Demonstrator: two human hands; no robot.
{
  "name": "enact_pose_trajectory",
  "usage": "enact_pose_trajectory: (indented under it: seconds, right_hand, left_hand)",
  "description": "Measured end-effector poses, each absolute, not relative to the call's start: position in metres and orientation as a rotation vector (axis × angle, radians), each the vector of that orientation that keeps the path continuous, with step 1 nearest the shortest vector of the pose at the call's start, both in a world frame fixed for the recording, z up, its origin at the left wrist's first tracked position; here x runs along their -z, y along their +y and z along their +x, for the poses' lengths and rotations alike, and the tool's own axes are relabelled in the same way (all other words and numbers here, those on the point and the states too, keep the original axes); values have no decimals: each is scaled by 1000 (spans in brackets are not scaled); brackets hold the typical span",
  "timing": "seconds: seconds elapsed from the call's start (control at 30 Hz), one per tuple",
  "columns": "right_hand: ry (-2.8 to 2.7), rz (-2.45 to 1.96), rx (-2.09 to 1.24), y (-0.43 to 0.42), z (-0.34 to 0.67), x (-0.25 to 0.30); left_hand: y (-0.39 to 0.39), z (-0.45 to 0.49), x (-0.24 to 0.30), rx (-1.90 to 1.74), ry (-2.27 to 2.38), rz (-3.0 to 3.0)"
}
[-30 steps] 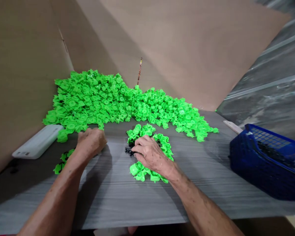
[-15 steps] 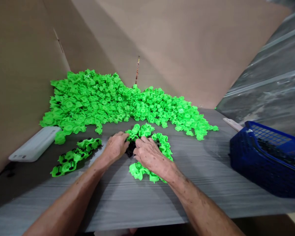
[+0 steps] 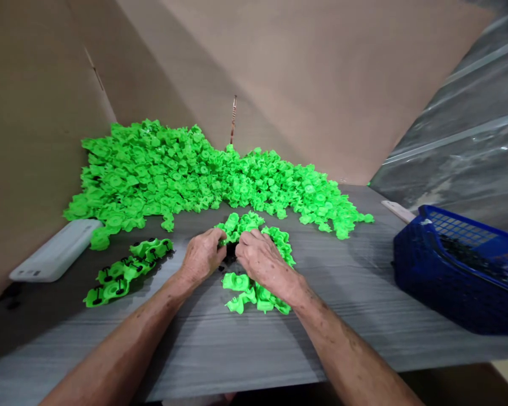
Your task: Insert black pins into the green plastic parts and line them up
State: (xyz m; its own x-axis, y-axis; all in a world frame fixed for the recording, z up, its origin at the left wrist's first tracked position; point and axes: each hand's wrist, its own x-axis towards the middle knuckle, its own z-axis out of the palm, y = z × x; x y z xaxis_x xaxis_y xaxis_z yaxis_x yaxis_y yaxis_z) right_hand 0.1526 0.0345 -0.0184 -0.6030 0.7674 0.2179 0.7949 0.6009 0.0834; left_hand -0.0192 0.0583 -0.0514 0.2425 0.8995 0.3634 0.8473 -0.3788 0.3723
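Note:
My left hand (image 3: 203, 256) and my right hand (image 3: 262, 259) meet over the middle of the grey table, fingers curled around a small cluster of black plastic pieces (image 3: 231, 252), which they mostly hide. A loose bunch of bright green plastic parts (image 3: 245, 296) lies under and around both hands. Behind it spreads a wide heap of the same green parts (image 3: 161, 169). Off to the left of my left hand, a short row of green parts with black pegs (image 3: 121, 276) lies apart.
A blue mesh basket (image 3: 452, 270) holding dark pieces stands at the right. A white rectangular box (image 3: 55, 251) lies at the left edge of the grey table (image 3: 237, 355). Cardboard walls (image 3: 34, 113) rise behind, and plastic sheeting (image 3: 449, 124) hangs at right.
My left hand has moved right from the heap's front edge to join my right hand, uncovering the pegged green row. The view has drifted slightly.

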Motion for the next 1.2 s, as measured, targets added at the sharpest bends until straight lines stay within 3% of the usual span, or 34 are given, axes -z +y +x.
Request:
enact_pose_trajectory:
  seconds: [0.43,0.63,0.87,1.2]
  right_hand:
    - [-2508,-1382,118,42,159,14]
    - [-2394,-1412,-5,44,162,17]
    - [-2246,-1248,-274,50,164,23]
    - [-1640,-1181,-863,62,171,31]
  left_hand:
    - [66,-20,60,-857,1535,2398]
    - [69,-25,52,-938,1611,2078]
    - [66,-32,51,-1070,1389,1644]
    - [52,-29,39,-903,1433,2570]
